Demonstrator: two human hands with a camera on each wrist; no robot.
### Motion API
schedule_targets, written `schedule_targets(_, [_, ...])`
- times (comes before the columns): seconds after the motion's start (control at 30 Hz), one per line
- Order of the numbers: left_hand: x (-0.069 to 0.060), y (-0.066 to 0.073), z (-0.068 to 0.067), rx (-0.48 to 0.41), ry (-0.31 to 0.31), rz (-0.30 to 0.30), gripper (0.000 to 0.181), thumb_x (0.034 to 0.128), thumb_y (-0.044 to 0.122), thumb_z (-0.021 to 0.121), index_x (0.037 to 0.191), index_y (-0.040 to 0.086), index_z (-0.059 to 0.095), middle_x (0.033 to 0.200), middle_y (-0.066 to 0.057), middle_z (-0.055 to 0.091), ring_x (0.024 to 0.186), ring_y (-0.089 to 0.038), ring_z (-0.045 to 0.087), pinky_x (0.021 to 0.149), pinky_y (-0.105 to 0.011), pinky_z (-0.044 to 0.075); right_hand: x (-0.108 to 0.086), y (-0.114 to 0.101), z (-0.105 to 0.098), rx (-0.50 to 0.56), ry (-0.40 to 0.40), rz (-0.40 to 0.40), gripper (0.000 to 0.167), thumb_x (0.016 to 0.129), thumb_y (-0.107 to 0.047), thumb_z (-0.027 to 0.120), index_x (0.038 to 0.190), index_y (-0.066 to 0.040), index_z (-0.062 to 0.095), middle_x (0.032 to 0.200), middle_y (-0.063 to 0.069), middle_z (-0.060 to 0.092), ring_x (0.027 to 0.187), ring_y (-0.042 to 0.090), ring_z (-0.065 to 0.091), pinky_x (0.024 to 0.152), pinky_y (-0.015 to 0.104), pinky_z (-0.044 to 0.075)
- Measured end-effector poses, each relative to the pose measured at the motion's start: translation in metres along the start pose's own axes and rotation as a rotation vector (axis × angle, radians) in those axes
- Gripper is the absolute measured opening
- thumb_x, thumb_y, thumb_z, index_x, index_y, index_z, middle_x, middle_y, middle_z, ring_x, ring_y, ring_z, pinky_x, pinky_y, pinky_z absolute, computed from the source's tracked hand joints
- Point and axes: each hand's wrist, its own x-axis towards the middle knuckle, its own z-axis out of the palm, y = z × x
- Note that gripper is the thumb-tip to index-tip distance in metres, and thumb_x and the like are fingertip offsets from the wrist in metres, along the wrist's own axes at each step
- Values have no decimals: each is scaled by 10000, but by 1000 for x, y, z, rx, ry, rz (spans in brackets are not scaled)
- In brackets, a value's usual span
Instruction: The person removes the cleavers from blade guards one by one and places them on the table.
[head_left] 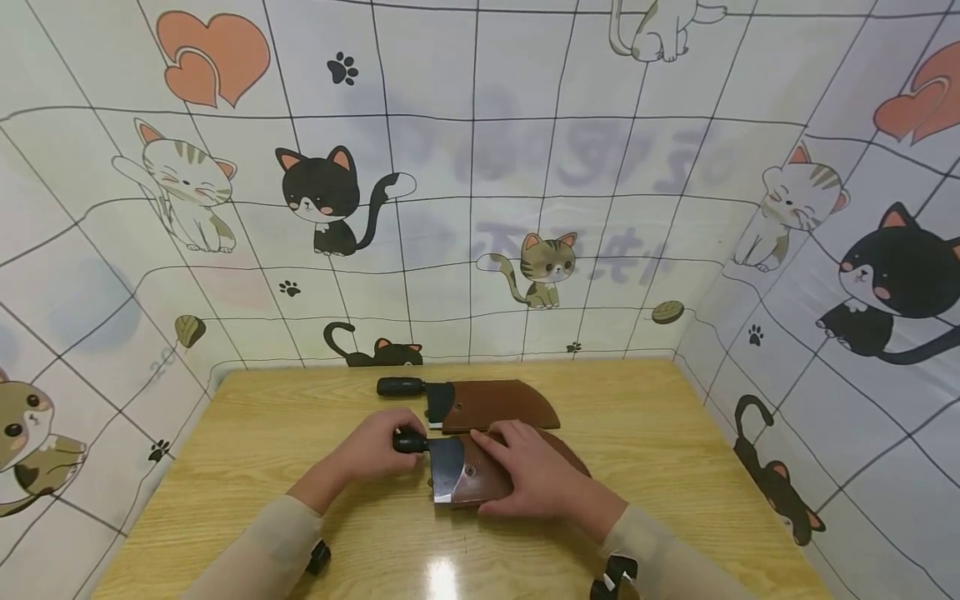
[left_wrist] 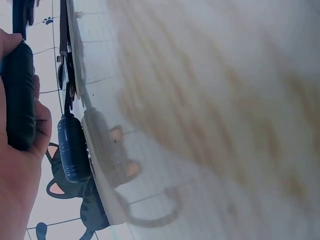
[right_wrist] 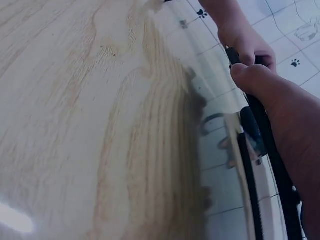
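Two knives in brown sheaths are on the wooden table, the rear knife [head_left: 498,405] behind the front knife [head_left: 447,467]. My left hand [head_left: 382,448] has its fingers curled round the front knife's black handle [head_left: 408,442]; the left wrist view also shows this hand [left_wrist: 25,165] round the handle [left_wrist: 19,95]. My right hand [head_left: 536,471] holds the front knife's brown sheath [head_left: 480,479], fingers over its top face and thumb at the near edge. In the right wrist view that hand [right_wrist: 280,100] grips the dark sheathed knife. The rear knife's handle [head_left: 400,387] points left, untouched.
The pale wooden table [head_left: 637,433] runs to a white grid-lined cloth [head_left: 472,167] with printed cats, which hangs behind and at both sides. A glare spot [head_left: 441,575] shines at the table's front.
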Motion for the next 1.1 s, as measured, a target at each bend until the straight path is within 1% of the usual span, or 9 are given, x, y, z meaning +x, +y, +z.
schedule_targets(0.07, [0, 1, -1, -28, 10, 2, 302, 857, 194, 908, 1050, 352, 737, 1035, 159, 707, 938, -122, 663, 836, -349, 562, 0, -1, -4, -12, 1, -9, 1180, 844, -870, 738, 1762, -258, 321, 1603, 49, 447, 1496, 250, 427, 1242, 533, 382])
schedule_targets(0.17, [0, 5, -4, -46, 24, 9, 300, 856, 186, 907, 1054, 340, 743, 1041, 148, 717, 930, -127, 670, 823, -343, 569, 0, -4, -10, -38, -6, -16, 1252, 814, -867, 774, 1776, -241, 274, 1660, 86, 414, 1555, 293, 387, 1303, 550, 283])
schedule_targets(0.27, [0, 7, -6, -40, 28, 19, 298, 850, 192, 913, 1051, 332, 744, 1035, 149, 718, 920, -116, 667, 810, -337, 568, 0, -7, -13, -66, -12, -11, 1292, 800, -877, 777, 1784, -234, 242, 1638, 87, 421, 1540, 304, 389, 1324, 554, 225])
schedule_targets(0.4, [2, 12, -9, -23, 9, 30, 300, 848, 191, 912, 1049, 335, 741, 1015, 155, 716, 904, -111, 665, 805, -334, 567, -1, -10, -15, -77, -16, 6, 1287, 805, -870, 779, 1788, -254, 221, 1551, 73, 452, 1460, 284, 426, 1314, 552, 247])
schedule_targets(0.53, [3, 16, -12, -8, -10, 36, 298, 860, 192, 903, 1064, 336, 740, 1002, 161, 711, 881, -105, 665, 795, -326, 572, -3, -12, -17, -78, -10, 18, 1308, 795, -853, 805, 1791, -297, 165, 1547, 95, 455, 1445, 294, 441, 1295, 559, 285])
schedule_targets(0.7, [3, 19, -14, -4, -4, 53, 301, 841, 178, 908, 1042, 333, 745, 969, 163, 711, 838, -94, 661, 765, -320, 571, -6, -15, -19, -75, 0, 26, 1328, 784, -841, 824, 1791, -326, 129, 1561, 112, 444, 1458, 306, 434, 1267, 564, 329])
schedule_targets(0.87, [1, 23, -16, 14, 12, 63, 305, 827, 186, 908, 1032, 341, 742, 970, 156, 708, 827, -92, 666, 749, -320, 571, -7, -16, -21, -92, -3, 38, 1324, 785, -853, 811, 1789, -353, 106, 1596, 116, 430, 1487, 305, 420, 1266, 551, 340])
schedule_targets(1.03, [3, 26, -19, 20, 20, 78, 317, 816, 180, 909, 1037, 333, 740, 973, 145, 703, 814, -102, 661, 726, -323, 570, -7, -16, -24, -109, 11, 39, 1315, 780, -849, 815, 1790, -339, 144, 1565, 135, 462, 1455, 294, 433, 1266, 536, 338])
schedule_targets(1.1, [5, 27, -20, 20, 14, 80, 321, 818, 176, 907, 1046, 330, 740, 979, 142, 700, 815, -107, 658, 722, -326, 569, -8, -15, -26, -112, 16, 38, 1309, 780, -844, 819, 1789, -329, 164, 1552, 146, 476, 1445, 295, 437, 1266, 533, 334])
